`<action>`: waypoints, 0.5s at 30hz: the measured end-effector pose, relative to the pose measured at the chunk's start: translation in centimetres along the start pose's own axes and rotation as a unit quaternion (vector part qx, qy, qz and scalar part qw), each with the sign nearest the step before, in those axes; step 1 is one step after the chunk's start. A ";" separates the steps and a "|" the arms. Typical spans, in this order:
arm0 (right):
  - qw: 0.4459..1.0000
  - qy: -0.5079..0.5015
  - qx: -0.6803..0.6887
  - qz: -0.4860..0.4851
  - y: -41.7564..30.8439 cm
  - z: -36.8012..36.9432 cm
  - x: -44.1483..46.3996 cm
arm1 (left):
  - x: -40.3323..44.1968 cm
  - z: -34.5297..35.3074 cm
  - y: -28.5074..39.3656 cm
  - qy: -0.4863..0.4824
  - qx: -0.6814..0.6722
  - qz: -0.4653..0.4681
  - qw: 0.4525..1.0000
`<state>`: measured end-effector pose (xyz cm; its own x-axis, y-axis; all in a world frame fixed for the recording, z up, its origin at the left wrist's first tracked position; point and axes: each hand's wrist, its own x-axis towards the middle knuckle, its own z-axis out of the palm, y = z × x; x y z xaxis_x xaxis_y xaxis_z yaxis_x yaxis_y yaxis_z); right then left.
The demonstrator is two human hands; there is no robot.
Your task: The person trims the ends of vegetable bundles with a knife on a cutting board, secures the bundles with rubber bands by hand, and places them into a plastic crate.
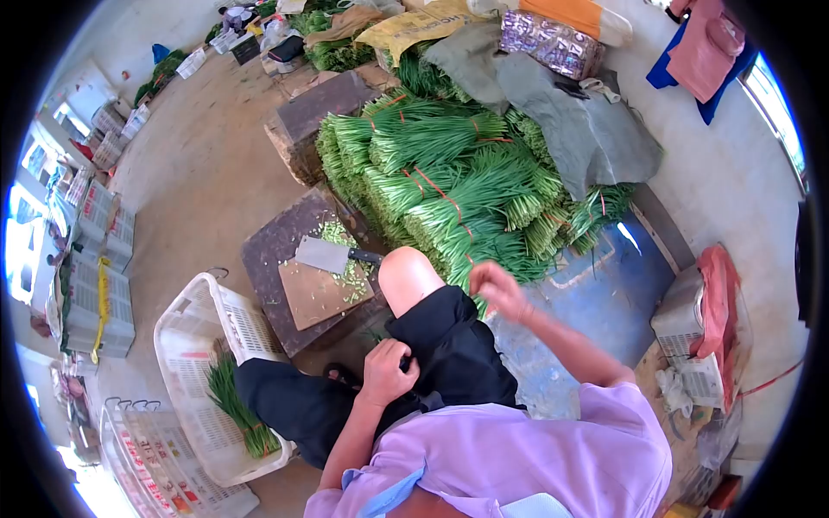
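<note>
My left hand rests closed at my lap, its fingers curled round something small and dark that I cannot make out. My right hand is at the front edge of a large heap of bundled green stalks, fingers curled in a pinch. A red tie runs over the bundles down towards those fingers; whether they grip it I cannot tell. Left of my knee, a cleaver lies flat on a wooden cutting board, its black handle pointing at the knee. Chopped pale-green bits are scattered around the blade.
A white plastic crate beside my leg holds a bundle of green stalks. Grey cloth covers part of the heap. Stacked crates line the left wall. On the right stands a crate with red cloth. Another person is far back.
</note>
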<state>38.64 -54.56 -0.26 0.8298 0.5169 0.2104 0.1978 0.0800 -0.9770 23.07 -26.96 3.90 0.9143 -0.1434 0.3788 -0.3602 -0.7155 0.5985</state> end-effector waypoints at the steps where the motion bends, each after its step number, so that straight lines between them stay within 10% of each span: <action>1: 0.997 0.010 0.067 0.035 1.9 -1.9 2.2 | -0.4 -0.2 -0.6 0.002 0.001 -0.003 1.000; 5: 0.868 0.004 -0.497 -0.009 3.8 -6.5 12.1 | -1.5 1.1 -4.1 0.047 -0.187 -0.199 0.961; 15: 0.703 -0.306 -0.641 0.044 12.8 -11.8 24.6 | -0.7 0.6 -8.7 0.076 -0.127 -0.265 0.953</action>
<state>67.73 -50.88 -7.21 0.5667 0.7727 -0.2861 0.7924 -0.6063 -0.0680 25.68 -21.10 -1.99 0.9500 0.3061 0.0616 0.0942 -0.4691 0.8781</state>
